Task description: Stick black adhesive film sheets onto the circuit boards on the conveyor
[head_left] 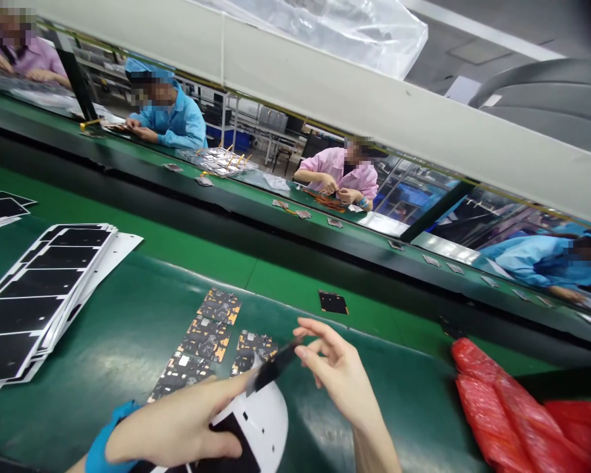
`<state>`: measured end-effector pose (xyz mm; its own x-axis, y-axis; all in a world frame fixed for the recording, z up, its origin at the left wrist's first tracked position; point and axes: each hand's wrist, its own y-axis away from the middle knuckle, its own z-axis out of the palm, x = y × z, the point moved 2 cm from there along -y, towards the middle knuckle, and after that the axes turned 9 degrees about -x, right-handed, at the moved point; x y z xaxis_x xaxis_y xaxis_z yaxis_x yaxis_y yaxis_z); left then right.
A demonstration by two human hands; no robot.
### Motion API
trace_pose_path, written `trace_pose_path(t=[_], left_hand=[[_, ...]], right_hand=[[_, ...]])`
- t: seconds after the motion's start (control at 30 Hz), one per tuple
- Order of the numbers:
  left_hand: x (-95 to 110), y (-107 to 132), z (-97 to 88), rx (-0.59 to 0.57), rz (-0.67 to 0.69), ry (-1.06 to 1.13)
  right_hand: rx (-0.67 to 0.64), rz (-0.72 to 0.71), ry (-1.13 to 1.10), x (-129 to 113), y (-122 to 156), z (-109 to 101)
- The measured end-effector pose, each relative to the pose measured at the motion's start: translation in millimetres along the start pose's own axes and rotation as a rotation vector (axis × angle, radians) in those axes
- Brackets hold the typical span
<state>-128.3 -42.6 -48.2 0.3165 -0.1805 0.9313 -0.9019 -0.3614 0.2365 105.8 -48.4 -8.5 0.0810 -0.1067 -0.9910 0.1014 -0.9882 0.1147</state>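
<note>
A black sticker (276, 366) is pinched in the right hand (337, 364) above the table (374, 387), over a white sheet in the left hand.
The left hand (187, 420) grips the sheet (273, 420), its thumb on a black patch; whether its fingers also hold the sticker's lower end cannot be told. The right hand's thumb and forefinger close on the upper end. Circuit boards (204, 338) lie just beyond the left hand, a stack of sheets (34, 295) to the left, and a red bag (507, 407) at the right.
</note>
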Motion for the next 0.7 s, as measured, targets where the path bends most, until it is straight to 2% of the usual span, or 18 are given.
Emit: trace_pose_path(t=[0.1,0.17,0.23,0.33,0.4,0.6,0.7], left_hand=[[7.0,-2.2,-6.6,-0.133,0.153,0.231],[6.5,-4.2,-7.4,-0.171,0.17,0.327],[3.9,-4.3,-6.8,-0.204,0.142,0.373],[-1.6,-0.5,-9.7,-0.184,0.05,0.285],[-4.9,3.2,-14.1,-0.166,0.0,0.189],[-5.7,8.5,-30.9,-0.254,-0.017,0.152],[-4.8,7.2,-40.2,-0.295,-0.033,0.132]], right_hand=[[-0.051,0.01,-0.041,4.0,-6.9,-0.8],[-0.059,0.015,-0.01,3.3,-5.7,0.0],[-0.01,0.014,0.077,0.9,-1.8,0.7],[0.01,0.037,0.197,-1.0,3.1,2.7],[-0.004,0.057,0.199,0.2,3.3,4.0],[-0.128,0.142,0.007,9.2,-3.7,6.9],[-0.235,0.172,-0.133,13.4,-9.1,8.3]])
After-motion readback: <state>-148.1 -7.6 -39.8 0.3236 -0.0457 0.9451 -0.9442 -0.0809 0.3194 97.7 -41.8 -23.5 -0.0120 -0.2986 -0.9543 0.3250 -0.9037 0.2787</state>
